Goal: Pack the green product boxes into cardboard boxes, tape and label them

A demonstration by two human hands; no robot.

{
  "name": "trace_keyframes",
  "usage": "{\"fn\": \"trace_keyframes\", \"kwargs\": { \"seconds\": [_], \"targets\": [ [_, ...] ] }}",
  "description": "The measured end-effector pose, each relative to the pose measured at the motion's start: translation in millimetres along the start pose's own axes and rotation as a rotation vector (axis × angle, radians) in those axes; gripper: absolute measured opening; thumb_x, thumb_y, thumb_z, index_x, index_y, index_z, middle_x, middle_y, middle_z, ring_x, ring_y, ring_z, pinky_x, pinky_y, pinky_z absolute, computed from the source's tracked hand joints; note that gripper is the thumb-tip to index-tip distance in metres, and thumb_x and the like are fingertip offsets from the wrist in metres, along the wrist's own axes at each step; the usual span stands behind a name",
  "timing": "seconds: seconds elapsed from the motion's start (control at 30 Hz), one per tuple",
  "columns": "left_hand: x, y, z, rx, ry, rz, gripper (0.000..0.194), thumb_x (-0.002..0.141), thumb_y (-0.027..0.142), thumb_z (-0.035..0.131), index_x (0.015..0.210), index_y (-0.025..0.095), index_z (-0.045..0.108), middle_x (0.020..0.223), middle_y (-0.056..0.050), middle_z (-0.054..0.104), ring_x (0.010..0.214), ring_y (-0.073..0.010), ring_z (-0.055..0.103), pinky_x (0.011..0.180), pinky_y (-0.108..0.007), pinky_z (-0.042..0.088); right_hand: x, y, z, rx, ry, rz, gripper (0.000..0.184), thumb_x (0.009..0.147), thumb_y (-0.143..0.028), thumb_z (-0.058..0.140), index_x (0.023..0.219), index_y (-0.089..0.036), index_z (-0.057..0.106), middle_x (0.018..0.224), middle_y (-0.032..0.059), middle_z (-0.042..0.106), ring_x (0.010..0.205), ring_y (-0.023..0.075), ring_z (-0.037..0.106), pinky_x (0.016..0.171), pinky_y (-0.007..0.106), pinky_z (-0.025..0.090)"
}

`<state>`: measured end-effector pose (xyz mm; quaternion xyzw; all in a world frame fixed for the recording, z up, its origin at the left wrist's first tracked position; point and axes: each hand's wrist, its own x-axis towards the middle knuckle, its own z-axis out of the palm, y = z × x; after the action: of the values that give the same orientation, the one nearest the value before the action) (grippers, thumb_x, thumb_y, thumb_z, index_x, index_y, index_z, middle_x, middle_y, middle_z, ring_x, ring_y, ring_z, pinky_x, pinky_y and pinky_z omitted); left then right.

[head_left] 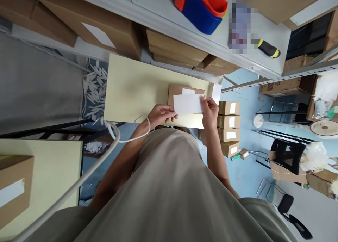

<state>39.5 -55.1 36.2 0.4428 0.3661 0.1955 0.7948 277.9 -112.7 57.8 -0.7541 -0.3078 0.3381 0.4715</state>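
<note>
A blank-looking white label (188,104) is stretched between my two hands, above a small brown cardboard box (173,90) on the pale yellow table (132,83). My right hand (210,109) is closed, pinching the label's right end, where a small yellow mark shows. At the lower left corner, the closed fingers of my left hand (164,114) grip the label. A thin white cord (134,139) loops round my left wrist. Another white patch (188,91) shows on the box behind the label. The label partly covers the box.
Stacked labelled boxes (228,122) stand beyond the table's right end. Above the table runs a shelf (158,9) with a blue and orange tape dispenser (202,11) and a yellow-black handled tool (268,49). A thick white hose (87,169) crosses on the left.
</note>
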Motion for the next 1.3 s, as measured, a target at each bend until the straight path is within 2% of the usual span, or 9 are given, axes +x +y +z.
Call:
{"fn": "trace_keyframes", "kwargs": {
  "seconds": [0.3, 0.53, 0.63, 0.77, 0.93, 1.1, 1.3],
  "targets": [
    [-27, 20, -44.5, 0.000, -0.073, 0.058, 0.025, 0.077, 0.042, 0.075, 0.076, 0.017, 0.079, 0.083, -0.010, 0.080, 0.070, -0.0173, 0.066, 0.054, -0.027, 0.046, -25, -16, 47, -0.034, -0.035, 0.086, 0.058, 0.085, -0.081, 0.072, 0.095, -0.024, 0.068, 0.092, 0.0037, 0.074, 0.083, 0.0196, 0.067, 0.064, 0.030, 0.053],
    [-38, 25, -60.1, 0.005, -0.034, 0.136, 0.022, 0.081, 0.038, 0.075, 0.077, 0.016, 0.080, 0.086, -0.010, 0.081, 0.066, -0.0149, 0.064, 0.051, -0.025, 0.045, -38, 1, 88, -0.039, -0.281, 0.144, 0.067, 0.072, -0.086, 0.083, 0.096, -0.024, 0.072, 0.081, 0.0010, 0.071, 0.075, 0.0176, 0.062, 0.065, 0.031, 0.051],
    [-39, 18, -67.3, -0.039, -0.034, 0.161, 0.020, 0.080, 0.035, 0.074, 0.076, 0.016, 0.079, 0.081, -0.010, 0.081, 0.065, -0.0150, 0.065, 0.049, -0.023, 0.045, -45, 3, 98, -0.017, -0.319, 0.123, 0.066, 0.076, -0.087, 0.079, 0.096, -0.024, 0.072, 0.084, 0.0014, 0.071, 0.077, 0.0179, 0.063, 0.068, 0.031, 0.053],
    [-39, 5, -78.7, -0.127, -0.080, 0.191, 0.020, 0.079, 0.034, 0.073, 0.074, 0.015, 0.078, 0.077, -0.010, 0.079, 0.063, -0.0165, 0.067, 0.047, -0.024, 0.046, -53, -6, 99, 0.028, -0.243, 0.078, 0.055, 0.086, -0.079, 0.078, 0.097, -0.025, 0.070, 0.089, 0.0014, 0.072, 0.083, 0.0181, 0.065, 0.072, 0.031, 0.054],
    [-43, -2, -86.6, -0.166, -0.101, 0.206, 0.023, 0.080, 0.037, 0.076, 0.075, 0.015, 0.078, 0.074, -0.010, 0.078, 0.063, -0.0170, 0.068, 0.046, -0.023, 0.047, -52, -15, 93, 0.027, -0.194, 0.038, 0.052, 0.087, -0.076, 0.080, 0.096, -0.025, 0.070, 0.088, 0.0012, 0.071, 0.082, 0.0180, 0.064, 0.072, 0.030, 0.055],
    [-51, 6, -82.7, -0.129, -0.120, 0.198, 0.024, 0.082, 0.039, 0.080, 0.075, 0.016, 0.078, 0.076, -0.009, 0.078, 0.063, -0.0166, 0.067, 0.047, -0.024, 0.047, -50, -15, 87, -0.033, -0.162, -0.026, 0.052, 0.092, -0.077, 0.074, 0.097, -0.025, 0.069, 0.084, -0.0004, 0.066, 0.080, 0.0173, 0.062, 0.070, 0.029, 0.052],
    [-59, 13, -74.2, -0.112, -0.086, 0.165, 0.022, 0.078, 0.037, 0.082, 0.073, 0.017, 0.074, 0.074, -0.008, 0.077, 0.062, -0.0150, 0.065, 0.048, -0.023, 0.046, -52, -15, 79, -0.069, -0.161, -0.086, 0.050, 0.097, -0.076, 0.068, 0.101, -0.025, 0.069, 0.088, 0.0005, 0.068, 0.081, 0.0179, 0.063, 0.071, 0.030, 0.053]
  ]
}}
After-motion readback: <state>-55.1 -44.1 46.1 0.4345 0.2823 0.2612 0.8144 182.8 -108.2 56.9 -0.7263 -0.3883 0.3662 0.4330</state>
